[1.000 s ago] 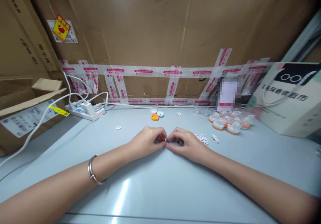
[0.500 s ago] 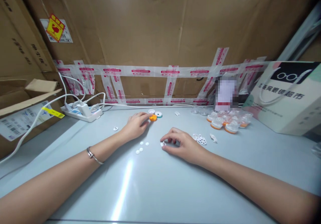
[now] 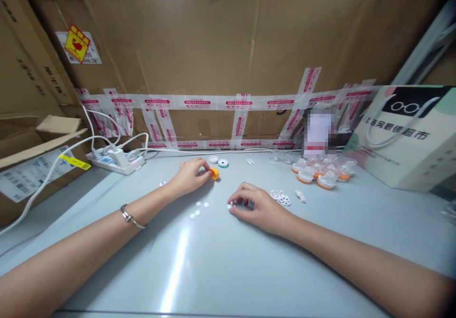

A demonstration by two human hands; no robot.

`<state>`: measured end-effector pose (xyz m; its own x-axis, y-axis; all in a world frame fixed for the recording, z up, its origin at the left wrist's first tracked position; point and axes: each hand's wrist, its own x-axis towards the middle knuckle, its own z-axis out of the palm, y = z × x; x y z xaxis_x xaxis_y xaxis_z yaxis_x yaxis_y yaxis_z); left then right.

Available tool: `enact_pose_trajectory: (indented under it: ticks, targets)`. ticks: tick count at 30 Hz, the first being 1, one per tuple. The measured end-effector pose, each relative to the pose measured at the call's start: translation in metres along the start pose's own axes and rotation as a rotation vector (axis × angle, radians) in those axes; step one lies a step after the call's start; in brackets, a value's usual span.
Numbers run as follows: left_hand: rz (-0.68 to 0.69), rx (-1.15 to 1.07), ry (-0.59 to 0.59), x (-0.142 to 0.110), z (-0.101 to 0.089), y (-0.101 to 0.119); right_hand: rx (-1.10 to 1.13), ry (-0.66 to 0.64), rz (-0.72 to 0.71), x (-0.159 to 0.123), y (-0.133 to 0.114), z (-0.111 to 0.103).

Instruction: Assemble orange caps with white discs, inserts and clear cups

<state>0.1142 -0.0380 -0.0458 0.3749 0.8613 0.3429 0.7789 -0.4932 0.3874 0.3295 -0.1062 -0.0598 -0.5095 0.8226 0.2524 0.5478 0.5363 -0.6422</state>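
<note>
My left hand (image 3: 192, 174) pinches an orange round plastic part (image 3: 214, 174) by its edge, tilted up off the table. Just behind it lie a white round part (image 3: 213, 159) and a white disc with a teal rim (image 3: 223, 163). Farther right and nearer to me, my right hand (image 3: 254, 204) has thumb and fingertips closed on a small white plastic piece (image 3: 231, 205), partly hidden by the fingers. Several small white discs (image 3: 198, 212) lie between the hands. Another small white piece (image 3: 162, 183) sits beside my left wrist.
White spoked wheel-like parts (image 3: 280, 198) and a curved white piece (image 3: 300, 196) lie right of my right hand. Clear-topped, orange-based units (image 3: 326, 180) cluster farther right by a paper bag (image 3: 399, 137). At left are a power strip (image 3: 119, 159) and an open carton (image 3: 39, 156). Large cardboard (image 3: 213, 61) stands behind.
My left hand has taken hold of the orange part, tipped it up and drawn it slightly toward me. My right hand stays nearly still with the white piece. The view has shifted slightly.
</note>
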Motion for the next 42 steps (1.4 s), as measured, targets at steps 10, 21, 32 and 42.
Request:
enact_pose_trajectory:
  ticks: [10,21,32,42]
  targets:
    - [0.016,0.064,-0.078,0.024,0.016,0.006,0.01,0.003,0.008,-0.001,0.005,0.002]
    - [0.101,0.185,-0.063,0.058,0.026,-0.005,0.016,-0.002,0.015,-0.001,0.006,0.001]
    - [0.085,0.037,-0.014,0.057,0.011,-0.005,0.014,-0.017,0.043,-0.003,0.004,-0.006]
    - [0.247,-0.154,-0.227,-0.036,-0.008,0.04,0.103,-0.1,0.152,-0.004,0.007,-0.032]
